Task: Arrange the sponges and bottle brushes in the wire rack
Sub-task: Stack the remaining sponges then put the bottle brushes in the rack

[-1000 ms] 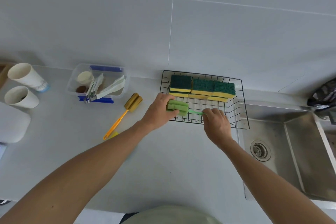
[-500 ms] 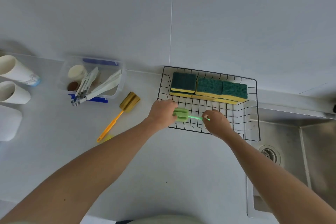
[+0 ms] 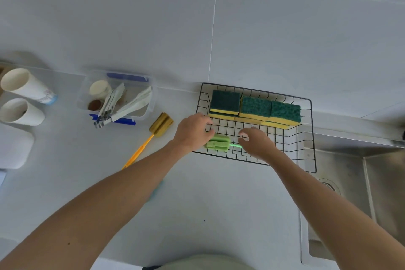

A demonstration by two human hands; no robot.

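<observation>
A black wire rack [image 3: 308,116] stands on the counter against the wall. Along its back lie three stacks of green-topped yellow sponges [image 3: 255,107]. A green bottle brush [image 3: 219,143] lies on the rack floor at the front left, its thin handle pointing right. My left hand [image 3: 194,131] hovers just above the brush head with loosely curled fingers. My right hand [image 3: 256,141] is spread over the handle, hiding its end. A yellow bottle brush [image 3: 161,124] with an orange handle lies on the counter left of the rack.
A clear plastic box [image 3: 118,94] with blue clips holds utensils at the left. Two paper cups [image 3: 24,85] and a white object [image 3: 13,145] lie further left. The steel sink [image 3: 350,171] adjoins the rack on the right. Something teal [image 3: 156,191] peeks from under my left forearm.
The green brush has gone down onto the rack floor near its front edge. Both hands have loosened from it, their fingers now apart.
</observation>
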